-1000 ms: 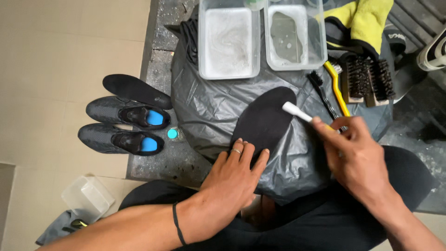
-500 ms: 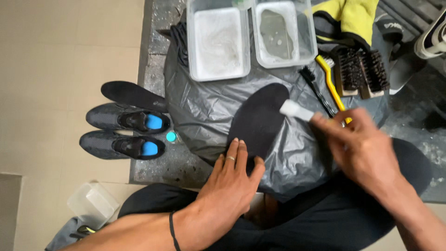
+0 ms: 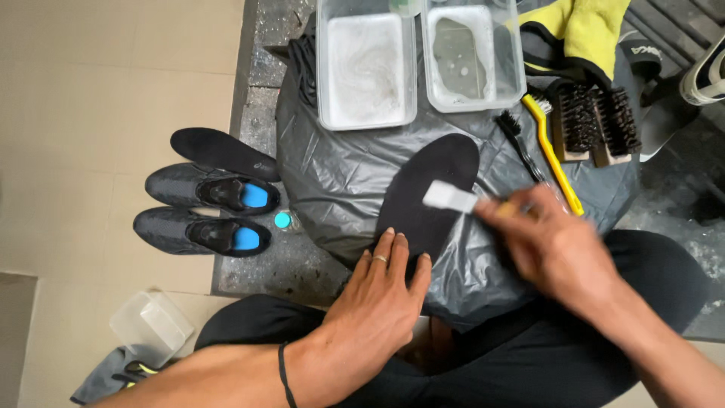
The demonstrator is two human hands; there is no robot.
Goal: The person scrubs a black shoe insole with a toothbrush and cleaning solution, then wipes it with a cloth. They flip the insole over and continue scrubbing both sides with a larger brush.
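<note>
The insole (image 3: 434, 193) lies on a grey plastic bag (image 3: 340, 174), its heel pinned under the flat, open left hand (image 3: 381, 298). The right hand (image 3: 559, 245) grips a small brush (image 3: 451, 198), whose white head touches the insole.

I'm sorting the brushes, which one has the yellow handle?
The slim brush lying between the small black brush and the two wooden brushes; only its handle is yellow.

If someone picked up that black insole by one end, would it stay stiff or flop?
The insole looks thin and flat, so it would probably bend and weigh little. The left hand pins its heel end, suggesting it slides on the plastic sheet.
</note>
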